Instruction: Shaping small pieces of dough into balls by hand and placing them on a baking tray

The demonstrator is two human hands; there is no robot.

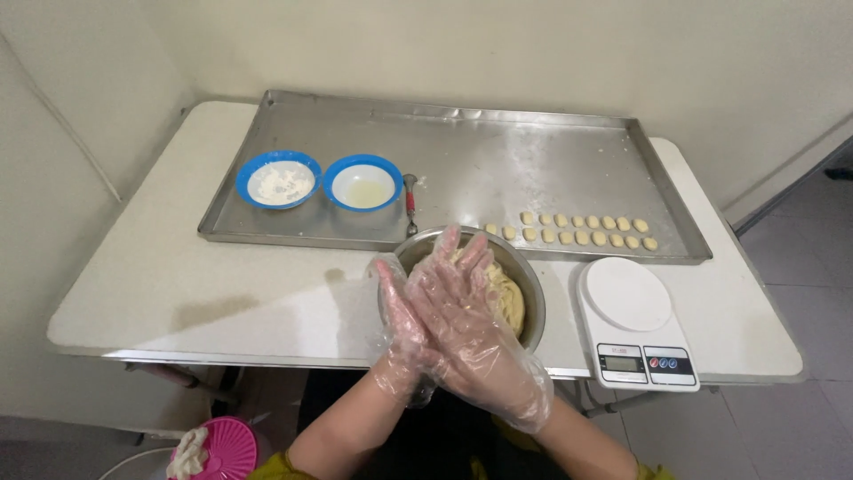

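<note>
gloved left hand (pixel 402 333) and right hand (pixel 458 302) crossed, flat open — gripping nothing — above dough bowl (pixel 531 293).

A large rectangular steel baking tray (pixel 462 151) lies on the white table (pixel 178 284), against the wall. In its left part stand 2 round blue-rimmed bowls side by side: 1 with white flour (pixel 278 180), 1 with pale liquid (pixel 362 183). Just right of them lies a small red-handled tool (pixel 410 203). Near the tray's front right edge sit 2 rows of small pale dough pieces (pixel 577 230). A white digital kitchen scale (pixel 633 322) rests on the table's front right. Below left, a pink round object (pixel 227 447) shows.
</note>
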